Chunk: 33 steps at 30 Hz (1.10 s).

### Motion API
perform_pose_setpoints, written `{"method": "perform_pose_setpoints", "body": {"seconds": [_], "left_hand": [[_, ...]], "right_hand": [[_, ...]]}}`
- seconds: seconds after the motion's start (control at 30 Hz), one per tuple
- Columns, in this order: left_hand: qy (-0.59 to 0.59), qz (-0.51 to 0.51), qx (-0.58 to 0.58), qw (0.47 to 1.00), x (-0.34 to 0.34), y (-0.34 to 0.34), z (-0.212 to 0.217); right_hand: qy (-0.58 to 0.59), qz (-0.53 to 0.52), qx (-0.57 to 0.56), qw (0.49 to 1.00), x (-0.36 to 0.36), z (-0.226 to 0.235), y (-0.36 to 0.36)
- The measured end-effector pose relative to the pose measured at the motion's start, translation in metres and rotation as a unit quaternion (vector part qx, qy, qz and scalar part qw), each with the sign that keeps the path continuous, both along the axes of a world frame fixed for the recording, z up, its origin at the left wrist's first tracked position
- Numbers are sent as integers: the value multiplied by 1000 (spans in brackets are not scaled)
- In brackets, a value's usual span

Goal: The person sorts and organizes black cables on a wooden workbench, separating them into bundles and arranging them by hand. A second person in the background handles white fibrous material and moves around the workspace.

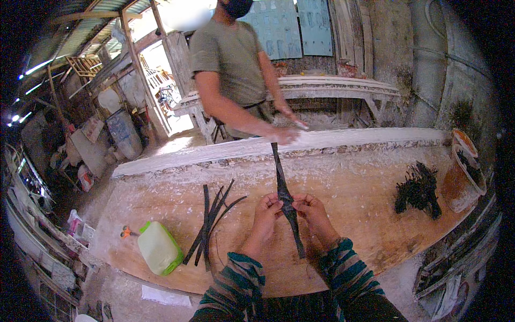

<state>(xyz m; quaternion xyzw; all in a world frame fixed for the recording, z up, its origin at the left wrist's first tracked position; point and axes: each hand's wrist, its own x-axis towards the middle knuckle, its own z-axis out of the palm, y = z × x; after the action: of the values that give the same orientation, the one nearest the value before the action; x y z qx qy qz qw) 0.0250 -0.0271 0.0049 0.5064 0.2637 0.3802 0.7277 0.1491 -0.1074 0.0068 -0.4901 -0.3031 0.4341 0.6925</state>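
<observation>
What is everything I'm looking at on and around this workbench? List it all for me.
black strip: one, dark, long and thin, held up over the middle of the bench in both hands
loose black strips: a small bundle, dark, lying on the bench to the left of the hands
plastic jug: one, pale with a green edge, lying near the bench's left front corner
dark tangled pile: one, black, on the right part of the bench
bucket: one, brownish, tilted at the bench's right end
workbench: one, wooden, dusted white
other person: one, olive shirt, standing across the bench
left hand: pinching the strip
right hand: pinching the strip
</observation>
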Motion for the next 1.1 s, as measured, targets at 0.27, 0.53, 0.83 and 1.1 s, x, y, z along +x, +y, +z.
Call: {"method": "perform_pose_setpoints", "body": {"seconds": [0.27,0.53,0.83,1.1], "left_hand": [[44,-62,23,997,0,-10,6],[34,-52,-7,998,1,-5,-4],[56,0,56,997,0,-6,4],[17,51,101,993,4,-18,21]], "right_hand": [[48,-6,43,998,-7,18,-10],[-40,-30,34,998,7,-7,5],[-83,18,66,994,1,-3,3],[44,5,28,999,-1,7,-1]]}}
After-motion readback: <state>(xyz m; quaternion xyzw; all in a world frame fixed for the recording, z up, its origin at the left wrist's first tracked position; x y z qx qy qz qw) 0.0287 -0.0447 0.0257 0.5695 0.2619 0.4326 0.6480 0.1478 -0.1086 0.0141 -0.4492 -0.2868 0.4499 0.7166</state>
